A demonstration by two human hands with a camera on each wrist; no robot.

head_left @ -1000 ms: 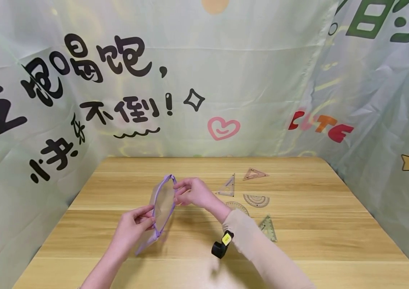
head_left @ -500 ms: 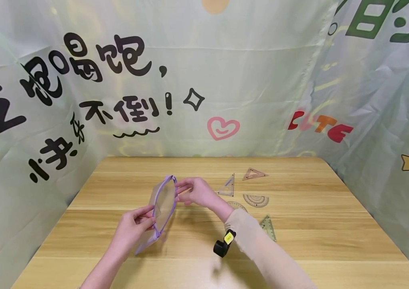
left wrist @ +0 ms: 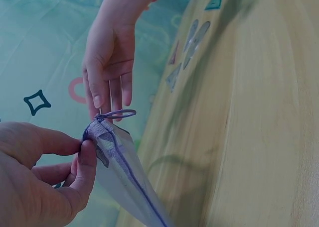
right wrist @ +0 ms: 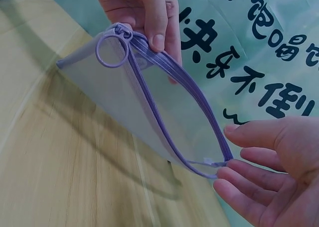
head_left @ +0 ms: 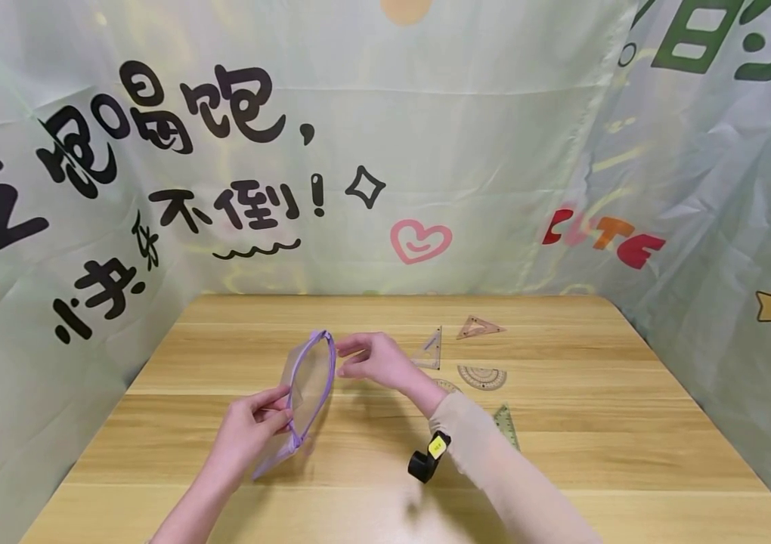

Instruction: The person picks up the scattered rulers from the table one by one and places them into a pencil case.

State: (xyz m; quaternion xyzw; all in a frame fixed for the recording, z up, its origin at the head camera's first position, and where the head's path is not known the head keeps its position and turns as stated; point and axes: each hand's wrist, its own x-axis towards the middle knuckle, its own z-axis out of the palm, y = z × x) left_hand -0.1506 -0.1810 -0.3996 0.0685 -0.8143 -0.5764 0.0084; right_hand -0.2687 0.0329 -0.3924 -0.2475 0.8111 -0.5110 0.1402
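Observation:
A see-through pouch (head_left: 311, 387) with a purple zip edge stands tilted over the left-centre of the table, its mouth unzipped and facing right. My left hand (head_left: 252, 425) pinches its near zip edge between thumb and fingers. Beside the far end of the mouth is my right hand (head_left: 380, 363), fingers loosely bent and holding nothing. In the right wrist view, those fingertips are close to the purple rim; whether they touch it I cannot tell. A purple ring pull (right wrist: 112, 66) hangs at the zip end near my left hand.
Right of the pouch lie a reddish set square (head_left: 466, 332), a clear set square (head_left: 435, 353), a protractor (head_left: 483, 379), a second protractor (head_left: 447, 385) partly behind my right wrist, and a green set square (head_left: 505, 425) partly behind the sleeve. Printed cloth hangs around the wooden table (head_left: 596, 453).
My right hand has shifted slightly right, away from the pouch rim, with its forearm covering more of the green set square. The left hand and pouch stay nearly still.

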